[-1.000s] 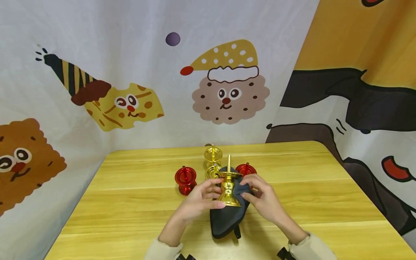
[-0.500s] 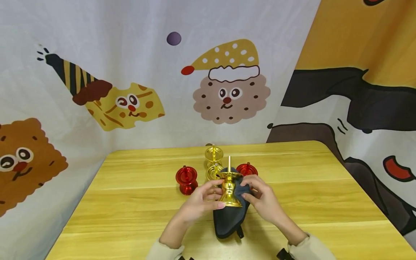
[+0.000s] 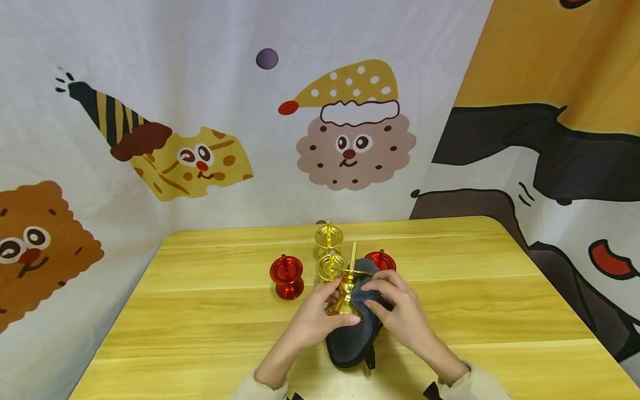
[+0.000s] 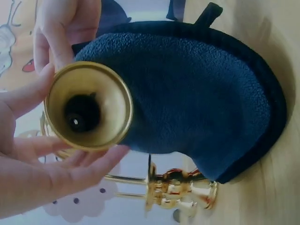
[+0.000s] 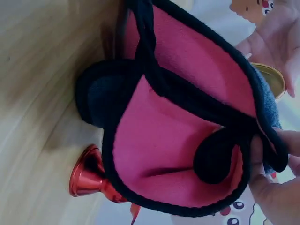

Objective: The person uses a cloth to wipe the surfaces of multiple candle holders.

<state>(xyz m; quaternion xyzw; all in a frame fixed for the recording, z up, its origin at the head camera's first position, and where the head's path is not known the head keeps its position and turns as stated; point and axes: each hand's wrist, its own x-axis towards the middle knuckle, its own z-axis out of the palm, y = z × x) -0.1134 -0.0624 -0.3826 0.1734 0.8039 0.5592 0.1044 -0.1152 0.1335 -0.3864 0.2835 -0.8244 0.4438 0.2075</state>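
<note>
My left hand grips a gold candlestick with a thin spike on top, held above the table and leaning a little. Its round hollow base faces the left wrist camera. With thumb and fingers, my right hand pinches a dark blue-grey fleece cloth shaped like a mitt, pressing it to the candlestick's right side. Black edging runs round the cloth, and a pink lining shows in the right wrist view. The cloth's lower part hangs toward the table, below the candlestick.
Two gold candlesticks, a far one and a nearer one, stand behind the hands. A red candlestick stands left of them, another red one right, partly hidden. Behind the wooden table hangs a printed curtain.
The candlestick in my left hand now leans more, its base swung left. My right hand has pushed the cloth leftward over its side. The standing candlesticks have stayed put.
</note>
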